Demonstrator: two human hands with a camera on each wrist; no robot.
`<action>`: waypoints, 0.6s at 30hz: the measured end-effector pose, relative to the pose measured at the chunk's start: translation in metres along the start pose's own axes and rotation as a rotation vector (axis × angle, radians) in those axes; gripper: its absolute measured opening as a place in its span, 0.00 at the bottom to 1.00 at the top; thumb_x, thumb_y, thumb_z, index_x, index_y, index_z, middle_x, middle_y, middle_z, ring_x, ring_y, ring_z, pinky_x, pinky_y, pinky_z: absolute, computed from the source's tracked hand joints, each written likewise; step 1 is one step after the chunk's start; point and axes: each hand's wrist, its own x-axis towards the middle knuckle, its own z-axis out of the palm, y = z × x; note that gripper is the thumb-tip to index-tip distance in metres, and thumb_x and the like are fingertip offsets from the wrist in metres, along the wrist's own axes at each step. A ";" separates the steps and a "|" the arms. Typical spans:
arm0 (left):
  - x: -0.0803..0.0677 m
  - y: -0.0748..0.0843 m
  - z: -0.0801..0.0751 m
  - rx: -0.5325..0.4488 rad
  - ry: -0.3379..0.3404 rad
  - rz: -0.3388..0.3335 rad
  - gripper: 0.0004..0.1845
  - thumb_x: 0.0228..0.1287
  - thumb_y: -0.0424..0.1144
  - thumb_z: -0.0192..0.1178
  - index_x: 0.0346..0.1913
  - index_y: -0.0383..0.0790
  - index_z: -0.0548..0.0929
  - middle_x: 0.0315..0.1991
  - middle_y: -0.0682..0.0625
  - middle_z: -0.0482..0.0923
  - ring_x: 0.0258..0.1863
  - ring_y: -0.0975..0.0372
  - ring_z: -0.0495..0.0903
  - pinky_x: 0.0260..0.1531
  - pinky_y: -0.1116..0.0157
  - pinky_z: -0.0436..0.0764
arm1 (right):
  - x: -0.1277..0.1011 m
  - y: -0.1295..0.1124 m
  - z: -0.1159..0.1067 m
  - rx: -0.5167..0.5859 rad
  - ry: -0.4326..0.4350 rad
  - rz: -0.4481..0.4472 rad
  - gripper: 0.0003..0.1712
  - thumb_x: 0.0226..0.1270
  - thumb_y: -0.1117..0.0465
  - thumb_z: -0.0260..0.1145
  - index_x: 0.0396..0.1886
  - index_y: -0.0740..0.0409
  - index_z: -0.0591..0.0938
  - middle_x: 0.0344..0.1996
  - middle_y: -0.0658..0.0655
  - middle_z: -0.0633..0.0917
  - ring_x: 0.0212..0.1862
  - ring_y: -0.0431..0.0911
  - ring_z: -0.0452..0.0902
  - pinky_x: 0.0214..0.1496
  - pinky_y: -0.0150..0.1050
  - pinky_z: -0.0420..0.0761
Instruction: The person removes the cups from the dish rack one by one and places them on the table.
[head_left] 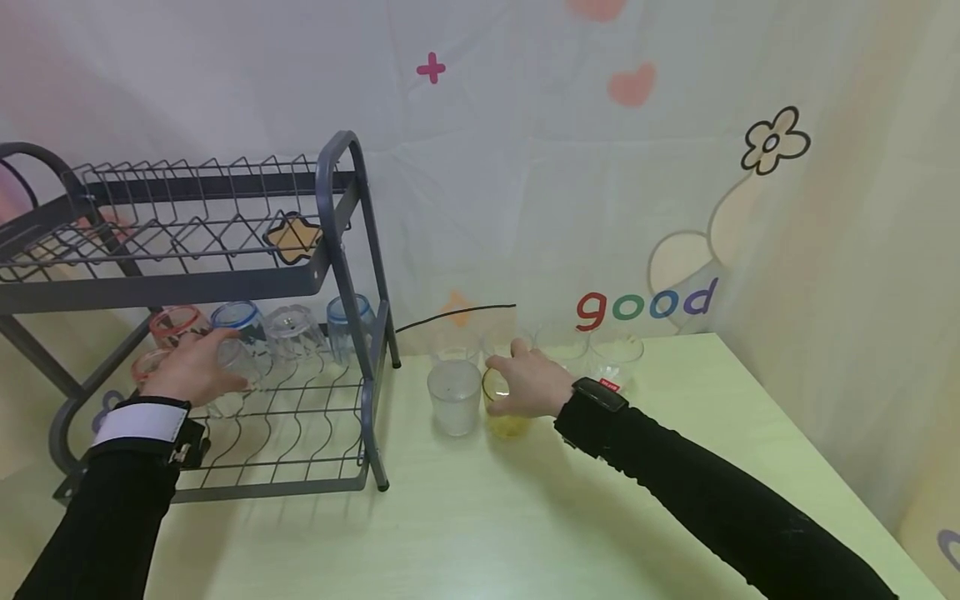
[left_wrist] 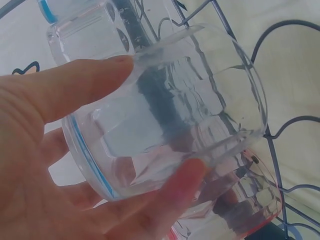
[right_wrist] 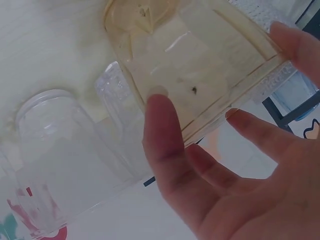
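Observation:
On the rack's lower tier, my left hand grips a clear glass with its thumb on one side and fingers on the other. A red-rimmed glass sits behind that hand, and another glass shows partly beneath its fingers. Over on the table, my right hand holds an upright yellow-tinted glass near its rim, fingers spread around it. A whitish textured glass stands just to the left of the yellow one.
The grey two-tier dish rack stands at the left. Blue-rimmed glasses and a clear faceted glass line its lower back. More clear glasses form a row on the table near the curtain.

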 end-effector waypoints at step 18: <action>-0.007 -0.003 0.000 0.121 0.151 -0.025 0.38 0.58 0.48 0.67 0.66 0.30 0.66 0.58 0.21 0.67 0.52 0.27 0.68 0.45 0.31 0.63 | -0.007 0.007 -0.010 0.098 0.046 -0.013 0.46 0.53 0.38 0.74 0.68 0.54 0.72 0.59 0.66 0.70 0.53 0.61 0.72 0.46 0.49 0.80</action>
